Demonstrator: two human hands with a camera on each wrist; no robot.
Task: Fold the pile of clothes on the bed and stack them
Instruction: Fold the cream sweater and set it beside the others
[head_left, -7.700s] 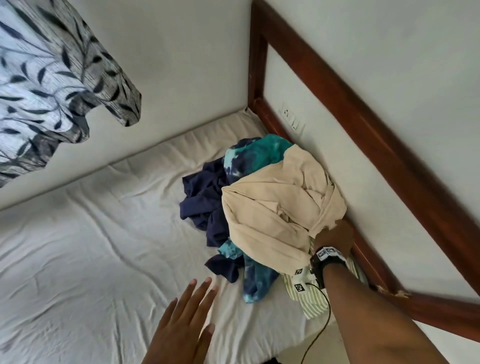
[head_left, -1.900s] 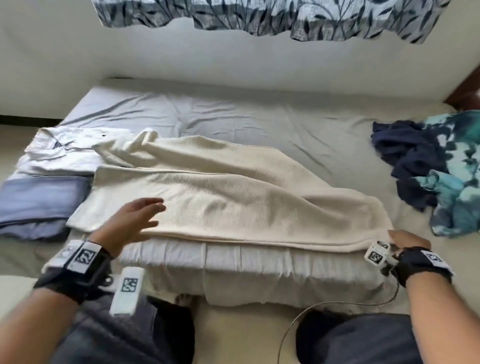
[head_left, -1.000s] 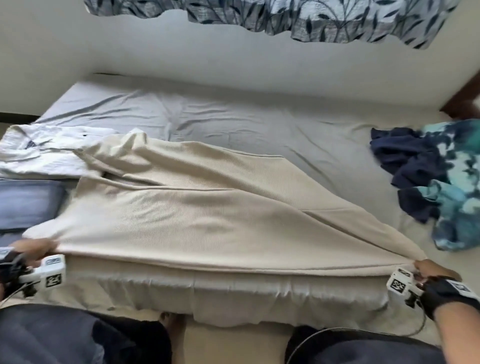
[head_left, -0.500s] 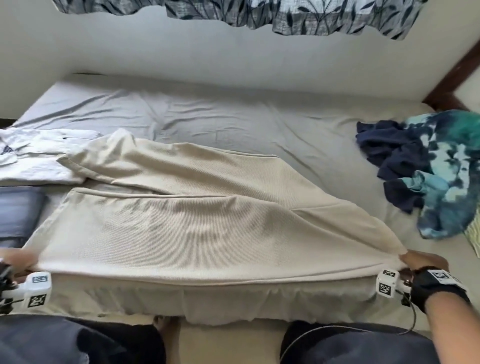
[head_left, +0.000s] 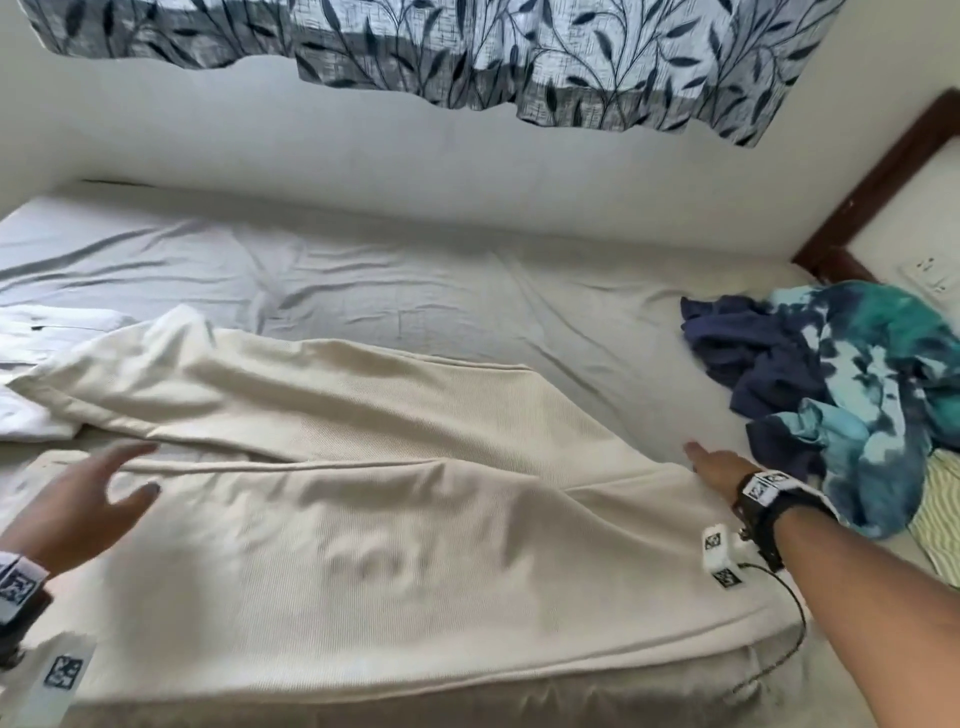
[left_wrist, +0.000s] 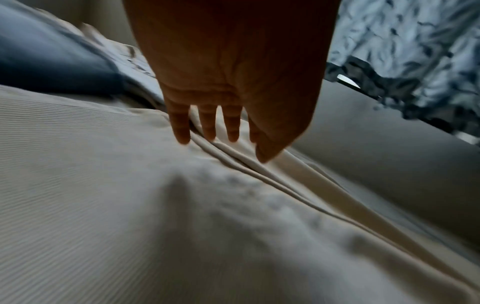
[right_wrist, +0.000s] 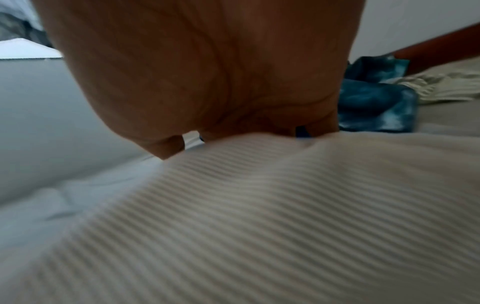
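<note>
A cream ribbed garment (head_left: 395, 519) lies spread flat along the near side of the bed, its near edge at the mattress edge. My left hand (head_left: 111, 478) hovers open over its left part, fingers spread. In the left wrist view the fingertips (left_wrist: 207, 131) reach a long seam of the garment (left_wrist: 182, 226). My right hand (head_left: 714, 462) lies flat with straight fingers on the garment's right edge. In the right wrist view a fold of cloth (right_wrist: 285, 205) hides most of the fingers of the right hand (right_wrist: 207, 82). The unfolded pile (head_left: 841, 395) of navy, teal tie-dye and striped clothes sits at the right.
A white shirt (head_left: 36, 358) lies at the far left, with a blue folded item (left_wrist: 52, 61) beside it. The grey sheet (head_left: 363, 280) stretches behind the garment to the wall. A dark wooden bed frame (head_left: 883, 171) runs along the right. A leaf-patterned curtain (head_left: 519, 52) hangs above.
Both hands have let go of the garment's near corners and moved forward over it, fingers now straight. The garment has settled flat.
</note>
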